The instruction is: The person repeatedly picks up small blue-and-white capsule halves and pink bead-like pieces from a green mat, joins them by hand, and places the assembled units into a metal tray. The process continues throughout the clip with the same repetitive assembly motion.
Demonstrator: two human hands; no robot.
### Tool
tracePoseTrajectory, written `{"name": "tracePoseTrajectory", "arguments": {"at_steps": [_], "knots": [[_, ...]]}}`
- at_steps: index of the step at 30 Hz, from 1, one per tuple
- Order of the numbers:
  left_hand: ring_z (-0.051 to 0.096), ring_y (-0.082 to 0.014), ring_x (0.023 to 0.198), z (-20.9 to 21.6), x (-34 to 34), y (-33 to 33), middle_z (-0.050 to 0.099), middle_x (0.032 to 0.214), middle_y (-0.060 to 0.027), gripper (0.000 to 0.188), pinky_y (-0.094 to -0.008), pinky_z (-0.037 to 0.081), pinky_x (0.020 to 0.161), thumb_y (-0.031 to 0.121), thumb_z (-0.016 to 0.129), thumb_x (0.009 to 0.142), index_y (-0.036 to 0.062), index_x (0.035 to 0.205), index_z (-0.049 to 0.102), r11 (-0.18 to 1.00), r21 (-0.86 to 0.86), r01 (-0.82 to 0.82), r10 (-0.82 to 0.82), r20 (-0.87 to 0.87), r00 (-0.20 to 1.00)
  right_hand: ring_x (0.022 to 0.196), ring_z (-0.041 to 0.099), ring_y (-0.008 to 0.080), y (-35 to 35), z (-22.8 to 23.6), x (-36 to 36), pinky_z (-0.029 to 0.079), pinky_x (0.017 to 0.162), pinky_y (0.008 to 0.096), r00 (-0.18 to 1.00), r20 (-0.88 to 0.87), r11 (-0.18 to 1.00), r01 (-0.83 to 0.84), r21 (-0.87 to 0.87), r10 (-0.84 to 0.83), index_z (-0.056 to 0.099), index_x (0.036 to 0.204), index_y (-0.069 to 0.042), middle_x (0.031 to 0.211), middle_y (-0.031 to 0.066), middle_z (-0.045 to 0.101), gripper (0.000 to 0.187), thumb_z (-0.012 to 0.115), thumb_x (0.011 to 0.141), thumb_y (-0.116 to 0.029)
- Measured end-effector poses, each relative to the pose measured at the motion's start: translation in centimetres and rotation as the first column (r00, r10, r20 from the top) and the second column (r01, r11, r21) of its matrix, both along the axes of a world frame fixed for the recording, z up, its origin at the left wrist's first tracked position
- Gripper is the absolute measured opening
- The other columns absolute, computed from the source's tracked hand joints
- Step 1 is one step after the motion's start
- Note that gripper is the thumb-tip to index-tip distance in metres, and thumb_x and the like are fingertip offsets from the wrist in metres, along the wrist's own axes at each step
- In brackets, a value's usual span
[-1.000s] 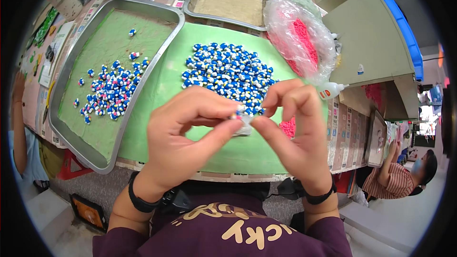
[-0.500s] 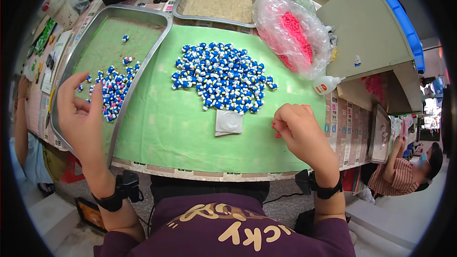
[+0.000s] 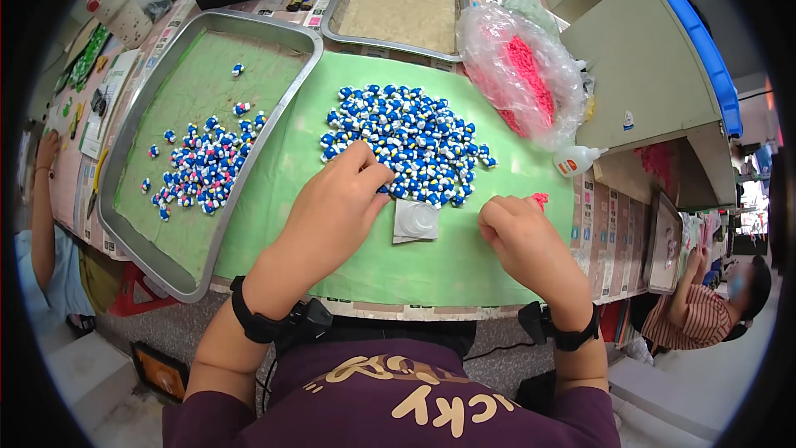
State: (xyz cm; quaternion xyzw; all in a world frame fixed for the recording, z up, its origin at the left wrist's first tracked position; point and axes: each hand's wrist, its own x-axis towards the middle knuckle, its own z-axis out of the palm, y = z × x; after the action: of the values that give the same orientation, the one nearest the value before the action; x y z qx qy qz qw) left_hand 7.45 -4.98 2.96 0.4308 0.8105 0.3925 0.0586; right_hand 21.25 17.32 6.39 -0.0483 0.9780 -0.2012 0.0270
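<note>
A pile of small blue-and-white figures (image 3: 414,133) lies on the green sheet (image 3: 365,270). My left hand (image 3: 336,207) reaches the pile's near left edge, thumb and forefinger pinched on one small blue-and-white figure, mostly hidden by the fingertips. Just right of those fingers is a small pale card (image 3: 406,236) bearing a clear, glossy blob (image 3: 419,219). My right hand (image 3: 526,241) rests on the sheet farther right with fingers curled closed; what they hold is hidden. Beyond its knuckles lie a few small pink pieces (image 3: 541,199).
At left, a metal tray (image 3: 207,286) holds more figures (image 3: 203,162), some with pink parts. An open plastic bag of pink pieces (image 3: 531,75) and a white glue bottle (image 3: 576,160) lie at right. Another tray (image 3: 398,0) stands at the back. Two people sit at either side.
My left hand has moved right from above the left tray to the pile and closed on a figure. The pink bits at my right fingertips no longer show. The view has shifted slightly.
</note>
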Motion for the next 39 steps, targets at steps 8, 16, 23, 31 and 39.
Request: {"name": "tracePoseTrajectory", "arguments": {"at_steps": [8,16,23,31,39], "knots": [[0.059,-0.0250,0.078,0.0,-0.1,-0.7,0.055,0.087,-0.0113,0.020,-0.0344,0.047,0.067,-0.004,0.069,0.077,0.0014,0.093,0.059,0.997,-0.072,0.007,-0.004,0.038,0.999,0.076,0.055,0.0260,0.5,-0.7,-0.6,0.039,0.072,0.0365,0.990,-0.140,0.999,0.033,-0.024,-0.036,0.049,0.081,-0.007,0.076,0.0069,0.053,0.012,0.056,0.076,0.003],[0.058,-0.0107,0.086,3.0,-0.4,-2.9,0.062,0.101,-0.0057,0.029,-0.0243,0.049,0.071,-0.006,0.066,0.081,0.0034,0.109,0.065,0.966,0.125,-0.226,0.174,0.331,0.928,0.075,0.055,0.0275,0.8,-1.3,0.4,0.040,0.071,0.0370,0.981,-0.192,0.997,0.026,-0.066,-0.038,0.049,0.080,-0.006,0.076,0.0077,0.054,0.012,0.057,0.076,0.003],[0.061,-0.0124,0.090,3.3,0.6,-2.6,0.062,0.103,-0.0087,0.012,-0.0249,0.052,0.074,-0.006,0.064,0.086,-0.0019,0.098,0.063,0.882,0.401,-0.249,-0.070,0.634,0.770,0.075,0.054,0.0302,0.2,-1.5,0.1,0.042,0.069,0.0396,0.987,-0.155,0.996,0.023,-0.082,-0.036,0.048,0.080,-0.004,0.076,0.0106,0.053,0.010,0.055,0.076,0.003],[0.062,-0.0125,0.083,3.8,1.7,-1.6,0.062,0.102,-0.0094,0.015,-0.0244,0.053,0.070,-0.006,0.061,0.088,-0.0035,0.102,0.067,0.916,0.391,-0.084,-0.210,0.649,0.731,0.078,0.056,0.0289,0.1,-0.8,-0.4,0.043,0.073,0.0382,0.994,-0.102,0.978,0.009,-0.209,-0.031,0.050,0.082,-0.004,0.080,0.0093,0.057,0.015,0.060,0.076,0.004],[0.063,-0.0128,0.080,3.7,2.6,0.2,0.063,0.101,-0.0099,0.013,-0.0255,0.053,0.068,0.000,0.062,0.092,-0.0037,0.103,0.067,0.857,0.514,-0.034,-0.456,0.788,0.414,0.081,0.062,0.0231,-3.8,4.2,-1.5,0.044,0.076,0.0341,0.904,-0.428,0.870,-0.211,-0.446,-0.001,0.052,0.078,-0.010,0.087,0.0037,0.066,0.028,0.072,0.072,0.008]]}}
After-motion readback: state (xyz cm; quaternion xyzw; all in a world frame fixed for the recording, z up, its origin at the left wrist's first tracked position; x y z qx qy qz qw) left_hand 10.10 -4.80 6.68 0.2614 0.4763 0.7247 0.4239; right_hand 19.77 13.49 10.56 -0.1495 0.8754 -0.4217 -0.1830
